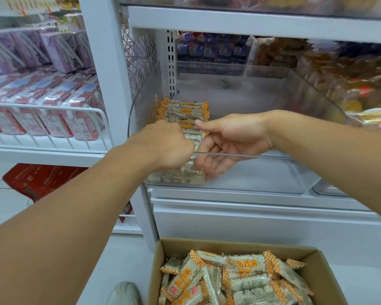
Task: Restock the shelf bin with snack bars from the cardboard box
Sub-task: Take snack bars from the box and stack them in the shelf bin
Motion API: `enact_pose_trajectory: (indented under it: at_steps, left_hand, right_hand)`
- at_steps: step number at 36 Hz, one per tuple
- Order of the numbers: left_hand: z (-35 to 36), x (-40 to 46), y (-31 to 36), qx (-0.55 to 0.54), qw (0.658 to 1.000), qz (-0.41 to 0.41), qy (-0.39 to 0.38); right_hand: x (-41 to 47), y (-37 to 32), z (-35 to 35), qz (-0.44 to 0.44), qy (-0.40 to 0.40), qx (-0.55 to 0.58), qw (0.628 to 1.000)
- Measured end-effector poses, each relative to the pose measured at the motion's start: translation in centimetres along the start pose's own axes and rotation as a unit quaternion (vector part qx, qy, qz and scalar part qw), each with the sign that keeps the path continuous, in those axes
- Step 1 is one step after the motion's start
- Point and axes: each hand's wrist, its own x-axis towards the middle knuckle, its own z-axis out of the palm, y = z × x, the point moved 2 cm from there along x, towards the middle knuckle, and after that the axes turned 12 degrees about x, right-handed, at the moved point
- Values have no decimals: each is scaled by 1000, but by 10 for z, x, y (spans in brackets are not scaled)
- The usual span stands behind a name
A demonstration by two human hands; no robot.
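Where both hands meet at the clear shelf bin [295, 172], its stacked snack bars [185, 113] are partly hidden. The left hand [165, 146] is clenched on some; the right hand [229, 139] lies relaxed beside. The cardboard box [321, 269] near is cut off.

You are looking at a clear plastic shelf bin [306, 119], its left side taking a row of snack bars [184, 113] in see-through wrappers with orange checked ends, each lying flat and crosswise, running from back to front rim. The rest of the bin's floor is showing bare. Below, an open cardboard box [317, 256] is sitting on the floor, holding a loose, jumbled heap of the same bars [235, 280], some showing orange lettering.
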Motion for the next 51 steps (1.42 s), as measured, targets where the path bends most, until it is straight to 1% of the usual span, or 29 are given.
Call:
enact_pose_trajectory:
  at_steps: [3, 6, 8, 9, 11, 12, 14, 17, 21, 23, 24, 27, 29, 31, 32, 34, 35, 36, 37, 39, 40, 42, 44, 45, 46, 47, 49, 50, 51]
  left_hand:
    - [-2, -1, 1, 33, 999, 26, -31]
    - [-5, -4, 3, 42, 997, 54, -42]
    - [-4, -4, 4, 21, 997, 45, -50]
    - [-3, -3, 5, 18, 997, 40, -55]
    - [1, -2, 3, -3, 999, 25, -30]
    - [2, -2, 1, -21, 1000, 18, -7]
    - [2, -2, 0, -26, 998, 34, 42]
    - [3, 0, 1, -6, 997, 51, 59]
    - [3, -1, 1, 6, 998, 50, 26]
    - [1, -2, 2, 5, 999, 39, -1]
    - [2, -3, 4, 0, 999, 40, -6]
    - [5, 0, 5, -34, 999, 25, -3]
    - [5, 2, 6, -47, 998, 25, -15]
    - [8, 4, 5, -49, 998, 27, -28]
    - [7, 3, 4, -54, 998, 17, -23]
    - [5, 2, 3, -6, 1000, 29, -9]
    - [5, 3, 3, 9, 999, 40, -6]
    - [4, 2, 3, 17, 998, 52, 23]
    - [4, 0, 3, 20, 996, 57, 64]
    - [3, -9, 7, 24, 982, 76, 174]
    - [0, -17, 13, 32, 969, 86, 230]
    - [-6, -35, 27, 27, 942, 115, 314]
    - [-4, -56, 48, 0, 926, 150, 347]
    - [2, -68, 59, -9, 925, 168, 341]
    - [15, -78, 68, -6, 932, 181, 315]
    - [32, -87, 78, 13, 946, 187, 264]
    - [82, -101, 88, 100, 975, 178, 91]
    - [111, -110, 88, 145, 976, 164, -2]
    - [138, -120, 86, 170, 972, 145, -72]
  right_hand:
    - [-17, -3, -8, 4, 21, -29, 999]
    - [-27, -13, -25, -50, 157, -76, 983]
    - [-23, -17, -36, -95, 245, -59, 963]
    - [-18, -18, -38, -114, 272, -38, 955]
    - [-4, -19, -39, -152, 302, 11, 941]
    - [5, -19, -36, -162, 289, 47, 942]
    - [31, -22, -22, -154, 224, 122, 955]
    - [54, -24, -8, -160, 198, 166, 953]
    - [38, -32, -7, -188, 204, 190, 942]
    - [38, -38, -23, -174, 275, 218, 920]
    - [39, -42, -30, -181, 295, 192, 918]
    - [120, -43, -109, -178, 269, 178, 930]
    - [130, -44, -96, -158, 225, 177, 945]
    - [92, -51, -45, -154, 235, 189, 941]
    - [81, -54, -37, -150, 220, 202, 943]
    - [62, -50, -38, -144, 165, 195, 956]
    - [49, -47, -37, -131, 178, 160, 962]
    - [36, -45, -36, -136, 222, 107, 959]
    - [22, -41, -35, -165, 295, 47, 940]
    - [-15, -23, -22, -262, 406, -49, 874]
    - [-38, -10, -10, -333, 428, -61, 838]
    - [-80, 30, 16, -459, 423, -9, 781]
    - [-101, 81, 42, -527, 429, 29, 734]
    - [-99, 106, 50, -530, 447, 24, 721]
    - [-91, 131, 56, -502, 473, 2, 724]
    - [-78, 157, 59, -459, 492, -33, 739]
    - [-49, 208, 59, -340, 468, -131, 805]
    - [-38, 232, 59, -271, 435, -195, 836]
    - [-32, 256, 61, -205, 395, -261, 857]
